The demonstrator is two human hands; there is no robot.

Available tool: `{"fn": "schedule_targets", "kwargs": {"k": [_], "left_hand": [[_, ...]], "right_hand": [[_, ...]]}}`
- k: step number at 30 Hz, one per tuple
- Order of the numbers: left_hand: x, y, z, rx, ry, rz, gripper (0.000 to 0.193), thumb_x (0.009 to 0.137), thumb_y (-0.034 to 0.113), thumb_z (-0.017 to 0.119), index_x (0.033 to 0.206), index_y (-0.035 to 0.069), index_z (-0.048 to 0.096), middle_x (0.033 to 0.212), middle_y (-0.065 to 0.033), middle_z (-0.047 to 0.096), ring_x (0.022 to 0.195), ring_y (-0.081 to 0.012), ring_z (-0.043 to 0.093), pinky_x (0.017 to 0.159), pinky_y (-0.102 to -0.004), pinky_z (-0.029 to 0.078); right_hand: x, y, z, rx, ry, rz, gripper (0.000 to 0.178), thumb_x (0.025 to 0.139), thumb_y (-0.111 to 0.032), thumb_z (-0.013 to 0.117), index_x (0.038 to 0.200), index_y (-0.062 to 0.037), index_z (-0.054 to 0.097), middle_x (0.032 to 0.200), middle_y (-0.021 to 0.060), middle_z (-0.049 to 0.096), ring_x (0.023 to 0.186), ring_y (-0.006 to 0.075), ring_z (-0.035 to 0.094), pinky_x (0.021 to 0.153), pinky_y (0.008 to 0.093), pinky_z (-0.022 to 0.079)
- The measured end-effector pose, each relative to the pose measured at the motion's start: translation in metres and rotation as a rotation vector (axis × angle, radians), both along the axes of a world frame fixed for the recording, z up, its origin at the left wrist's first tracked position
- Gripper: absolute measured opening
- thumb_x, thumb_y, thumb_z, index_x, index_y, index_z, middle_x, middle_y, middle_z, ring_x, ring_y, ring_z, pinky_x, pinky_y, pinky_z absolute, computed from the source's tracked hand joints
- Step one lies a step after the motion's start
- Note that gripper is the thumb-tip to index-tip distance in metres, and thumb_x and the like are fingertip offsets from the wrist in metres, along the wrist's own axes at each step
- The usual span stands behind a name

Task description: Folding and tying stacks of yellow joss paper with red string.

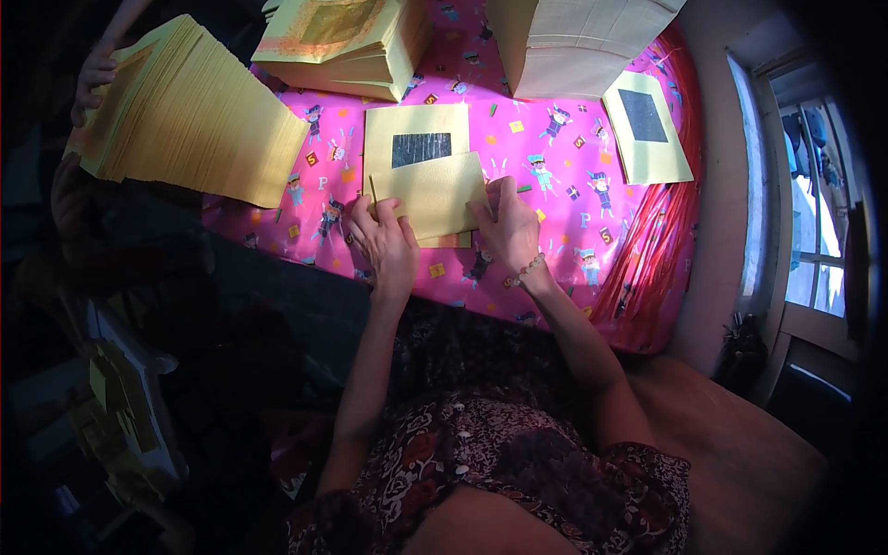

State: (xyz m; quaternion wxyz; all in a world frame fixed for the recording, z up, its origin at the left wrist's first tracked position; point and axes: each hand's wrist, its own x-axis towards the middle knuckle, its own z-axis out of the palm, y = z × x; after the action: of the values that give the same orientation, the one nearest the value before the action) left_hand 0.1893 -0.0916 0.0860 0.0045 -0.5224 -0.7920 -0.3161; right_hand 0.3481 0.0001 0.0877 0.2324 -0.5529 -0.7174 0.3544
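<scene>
The sheet (433, 196), yellow and slightly askew, lies over the near part of the card (416, 120), a yellow piece with a dark patch, leaving the card's far part and patch in view. Well to the left of the card, at the edge of your view, a co-worker's hand (93, 79) touches the stack (208, 111), a thick run of yellow pieces leaning over; a second hand (69, 194) shows dimly below it. Also left of the card but much nearer you, a tray (163, 407) in shadow bears more yellow pieces. Beyond the card and to its left stands the pile (338, 55), its top piece marked with a brownish patch. Just beside the card's near left corner, your left hand (388, 245) has its fingers bent against the sheet's left edge; you cannot tell whether they grip it. Under the card spreads the pink cloth (564, 236), printed with small figures. Just right of the card, your right hand (509, 227) pinches the sheet's right edge between thumb and finger, a bracelet (531, 268) at the wrist. Beyond the card and to its right rises the block (578, 55), pale and tall. Farther right of the card, red strands (638, 245) hang along the cloth, with a spare card (677, 165) beside them.
</scene>
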Motion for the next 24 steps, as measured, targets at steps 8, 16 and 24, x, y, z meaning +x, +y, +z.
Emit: {"fn": "schedule_targets", "kwargs": {"k": [8,16,24], "left_hand": [[0.008,0.013,-0.006,-0.212,0.485,-0.045,0.011,0.083,0.006,0.053,0.093,0.005,0.049,0.086,-0.0095,0.048,0.086,-0.0265,0.055,0.071,-0.0344,0.045],[0.017,0.009,-0.010,-0.188,0.353,-0.112,0.050,0.079,0.026,0.068,0.114,-0.005,0.050,0.101,-0.0139,0.051,0.092,-0.0267,0.053,0.075,-0.0367,0.043],[0.017,0.010,-0.018,-0.232,0.455,-0.078,0.059,0.077,0.032,0.069,0.119,-0.005,0.049,0.104,-0.0127,0.051,0.096,-0.0264,0.051,0.079,-0.0366,0.043]], "right_hand": [[-0.003,-0.006,-0.014,0.570,-0.192,0.171,0.018,0.079,-0.012,0.064,0.090,-0.0077,0.051,0.078,0.0084,0.053,0.076,0.0287,0.054,0.066,0.0407,0.043],[-0.003,-0.010,-0.011,0.628,-0.343,0.258,0.009,0.081,-0.012,0.057,0.087,-0.0096,0.050,0.076,0.0070,0.051,0.075,0.0247,0.055,0.064,0.0380,0.041],[-0.008,-0.024,-0.009,0.617,-0.188,0.457,0.014,0.076,-0.011,0.061,0.086,-0.0077,0.052,0.079,0.0083,0.052,0.075,0.0257,0.058,0.066,0.0360,0.049]]}}
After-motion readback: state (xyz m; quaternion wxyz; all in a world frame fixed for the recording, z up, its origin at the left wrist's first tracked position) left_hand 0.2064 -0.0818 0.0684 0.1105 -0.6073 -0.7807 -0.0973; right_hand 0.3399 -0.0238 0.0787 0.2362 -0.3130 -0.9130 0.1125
